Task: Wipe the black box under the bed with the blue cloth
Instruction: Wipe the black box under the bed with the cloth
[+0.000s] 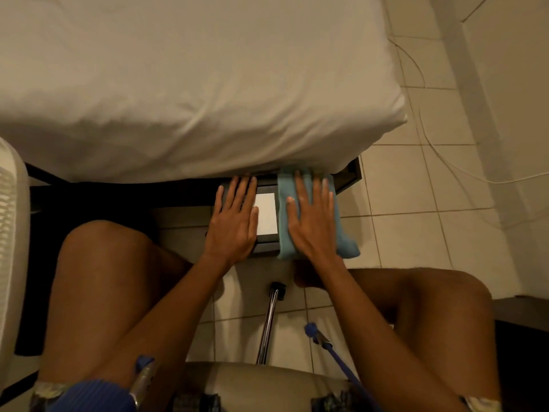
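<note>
Currently right hand, fingers straight, is pressing the soft, limp blue cloth flat on the right side of the black box, left hand likewise flat, bracing that rigid, probably light box half under the bed.

Your left hand, right hand, forearms, knees all bare. You wear pale patterned shorts, hems on thighs; blue ribbed garment at waist.

Black box half under bed; blue cloth draped over right side.
</note>
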A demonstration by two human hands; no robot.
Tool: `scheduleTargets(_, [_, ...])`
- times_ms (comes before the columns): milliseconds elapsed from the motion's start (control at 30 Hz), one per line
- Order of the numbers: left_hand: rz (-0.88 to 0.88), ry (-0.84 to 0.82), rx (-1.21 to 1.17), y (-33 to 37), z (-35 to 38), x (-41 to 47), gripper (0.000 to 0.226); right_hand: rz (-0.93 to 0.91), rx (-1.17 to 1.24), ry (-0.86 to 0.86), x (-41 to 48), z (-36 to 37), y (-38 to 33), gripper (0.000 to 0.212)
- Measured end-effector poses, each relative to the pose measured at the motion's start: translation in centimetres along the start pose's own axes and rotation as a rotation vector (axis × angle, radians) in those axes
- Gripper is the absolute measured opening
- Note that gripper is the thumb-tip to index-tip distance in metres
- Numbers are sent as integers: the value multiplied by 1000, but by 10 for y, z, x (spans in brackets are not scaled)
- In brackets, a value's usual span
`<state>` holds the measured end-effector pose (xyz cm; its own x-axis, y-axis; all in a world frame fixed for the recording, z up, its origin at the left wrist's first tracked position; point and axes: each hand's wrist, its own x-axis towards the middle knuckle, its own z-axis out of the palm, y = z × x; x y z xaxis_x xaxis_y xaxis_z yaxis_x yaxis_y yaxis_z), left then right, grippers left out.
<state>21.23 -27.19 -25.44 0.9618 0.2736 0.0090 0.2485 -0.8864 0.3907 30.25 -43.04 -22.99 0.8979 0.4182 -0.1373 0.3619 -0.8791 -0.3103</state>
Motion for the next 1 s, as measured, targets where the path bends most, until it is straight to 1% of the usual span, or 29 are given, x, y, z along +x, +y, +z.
scheduleTargets(100, [-9,-5,-7,-1,-1,-1,59,155,53,5,-9,-4,14,62])
scheduleTargets(167, [-7,-5,-9,-1,-1,0,59,199,50,8,-32,3,9,65])
scheduleTargets(267, [-3,0,-7,-2,0,0,59,109,1,10,-55,18,-13,65])
scheduleTargets(333, [-2,-5,-9,-2,0,-1,59,39,24,-1,-38,17,-18,63])
scheduleTargets(433, [-3,-5,-15,1,-1,0,60,-49,24,-35,-4,4,-4,61])
scheduleTargets(500, [-8,-12,-29,2,-1,0,60,0,23,-15,-5,2,4,61])
scheduleTargets(600, [-12,-10,-11,-1,-1,-2,60,102,4,45,-23,11,-6,62])
scheduleTargets(700, [-5,0,12,-1,2,0,60,71,70,13,-25,10,-6,62])
scheduleTargets(800, [-11,5,11,3,5,1,60,56,211,44,-28,3,3,62])
scheduleTargets(833, [-8,-2,-3,5,6,0,60,64,202,46,-30,3,3,63])
scheduleTargets(933, [9,-2,-14,5,7,-3,60,66,49,15,-31,7,-1,67])
scheduleTargets(1000, [21,-1,1,4,6,-2,61,57,25,5,-27,7,0,67])
